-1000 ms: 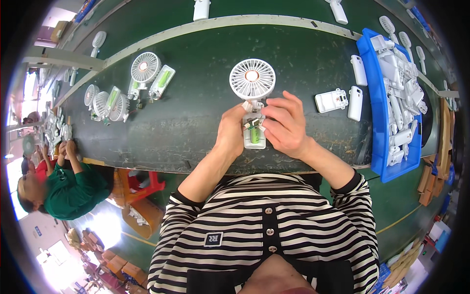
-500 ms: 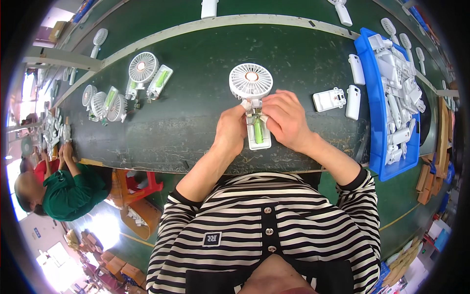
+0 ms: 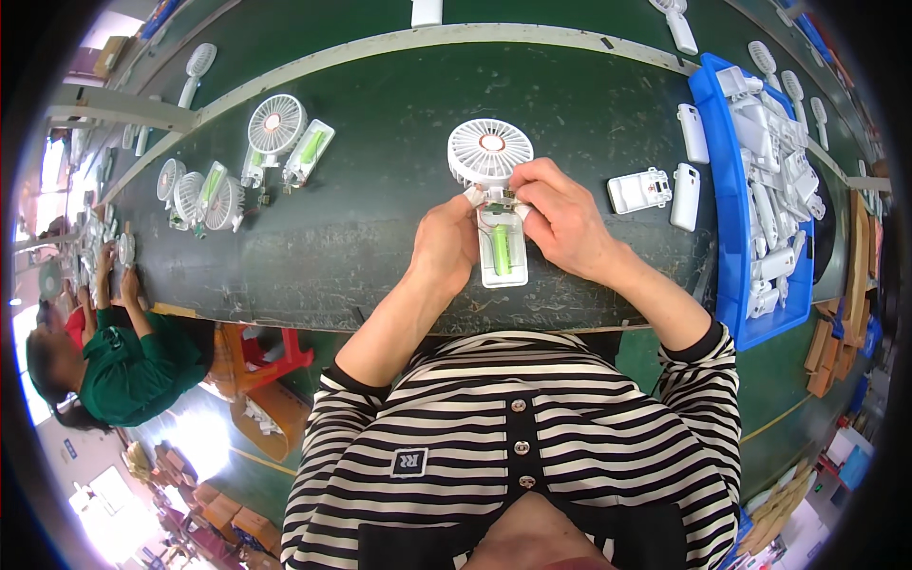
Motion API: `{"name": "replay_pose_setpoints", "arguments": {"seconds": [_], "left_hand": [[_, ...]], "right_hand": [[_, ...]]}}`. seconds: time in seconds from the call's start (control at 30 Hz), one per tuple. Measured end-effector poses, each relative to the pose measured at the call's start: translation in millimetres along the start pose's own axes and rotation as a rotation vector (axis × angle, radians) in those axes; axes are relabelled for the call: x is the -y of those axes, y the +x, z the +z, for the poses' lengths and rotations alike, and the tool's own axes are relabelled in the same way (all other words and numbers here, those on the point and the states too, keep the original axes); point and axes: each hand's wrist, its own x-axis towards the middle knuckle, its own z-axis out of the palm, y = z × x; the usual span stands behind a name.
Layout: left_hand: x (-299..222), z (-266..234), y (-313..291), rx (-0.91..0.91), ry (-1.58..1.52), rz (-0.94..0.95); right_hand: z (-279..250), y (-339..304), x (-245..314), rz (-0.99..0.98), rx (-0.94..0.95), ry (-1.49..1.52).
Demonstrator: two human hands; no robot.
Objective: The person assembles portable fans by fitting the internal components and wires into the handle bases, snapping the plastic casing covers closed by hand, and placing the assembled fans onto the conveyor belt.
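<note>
In front of me a white handheld fan (image 3: 489, 152) lies with its round grille away from me and its handle opened. The handle casing (image 3: 514, 275) shows a green battery (image 3: 502, 249) and, at the neck, a small circuit board. My left hand (image 3: 446, 242) is closed on the left side of the fan's neck, its thumb and finger wrapped in white tape. From the right, my right hand (image 3: 568, 223) pinches at the board and neck, with white wrapping on a fingertip too. What lies between its fingertips is too small to make out.
At the left of the green table lie opened fans (image 3: 275, 128) with batteries showing. On the right are white handle covers (image 3: 686, 197) and a blue bin (image 3: 731, 275) full of white casings. A white rail (image 3: 456, 36) crosses the back. A person in green (image 3: 142, 370) works at far left.
My right hand's fingers have shifted slightly at the fan's neck, showing more of the casing. The fan has barely moved. The person at far left has raised a hand holding a white fan.
</note>
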Motion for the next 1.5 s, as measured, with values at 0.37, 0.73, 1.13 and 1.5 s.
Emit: {"name": "replay_pose_setpoints", "arguments": {"seconds": [0.37,0.73,1.13,1.5], "left_hand": [[0,-4,1,0.007,-0.024,-0.02],[7,-14,4,-0.001,0.03,-0.063],[12,-27,3,0.059,0.285,-0.041],[22,-28,3,0.049,0.243,-0.026]], "right_hand": [[0,2,1,-0.007,0.075,-0.015],[0,2,4,-0.103,0.233,-0.222],[6,-2,2,-0.242,0.282,-0.352],[6,-7,6,-0.224,0.234,-0.431]]}}
